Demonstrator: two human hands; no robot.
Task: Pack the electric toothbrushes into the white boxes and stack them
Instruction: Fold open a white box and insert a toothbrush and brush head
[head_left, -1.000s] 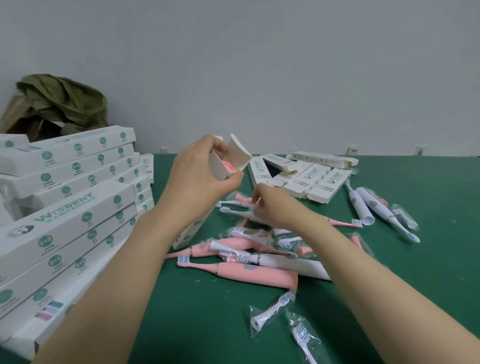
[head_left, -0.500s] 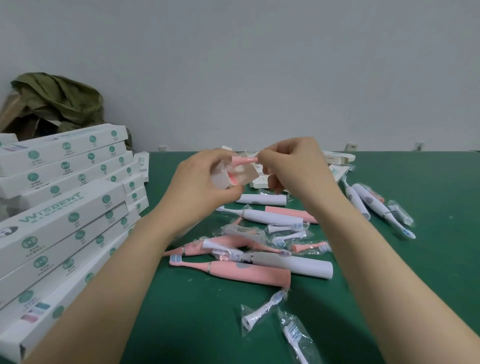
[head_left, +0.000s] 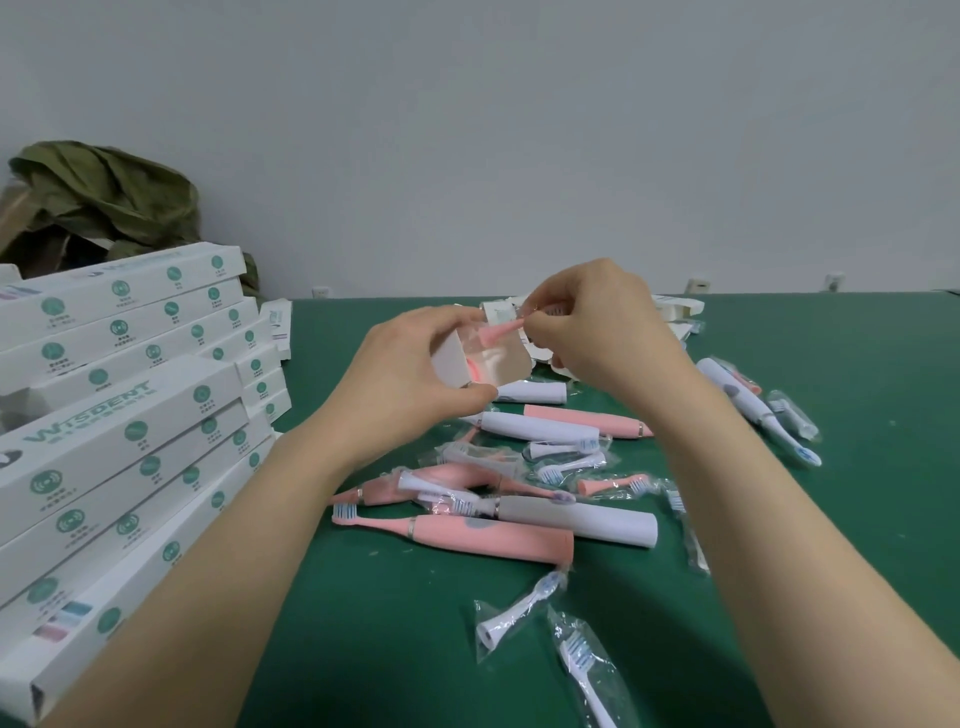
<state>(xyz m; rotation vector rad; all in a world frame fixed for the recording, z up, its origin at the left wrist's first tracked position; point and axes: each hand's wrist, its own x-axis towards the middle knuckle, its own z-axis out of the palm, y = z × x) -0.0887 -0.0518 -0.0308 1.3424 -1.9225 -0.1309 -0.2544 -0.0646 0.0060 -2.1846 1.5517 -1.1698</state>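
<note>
Holding the slim white cardboard box (head_left: 449, 364) near its open end, our left hand (head_left: 410, 374) wraps thumb and fingers round the carton's walls, with the mouth lifted off the green surface (head_left: 857, 519) and its flap folded back. Our right hand (head_left: 602, 332) pinches a small pink brush head in clear film (head_left: 501, 331) between thumb and fingertips, its tip right at the box mouth. Something pink shows inside the opening; we judge it a handle already seated, though we cannot see it whole.

We reckon the brush head light and stiff and its film sleeve slick, so we would take it by the narrow stem through the wrap and not by the bristles. The carton looks like thin card: squeeze it hard and the mouth will likely collapse, so a grip on the edges just behind the opening should keep it square.

Below our hands lie loose toothbrushes, among them a long pink electric toothbrush (head_left: 467, 538) and a white-and-grey one (head_left: 576, 517) just behind it, with wrapped white spare heads (head_left: 519, 605) nearer us. These handles look smooth and round, apt to roll; mid-body is the place to take them. At our left stands the stack of closed white boxes (head_left: 130, 415) in staggered tiers; a careless addition could make them slide.
</note>
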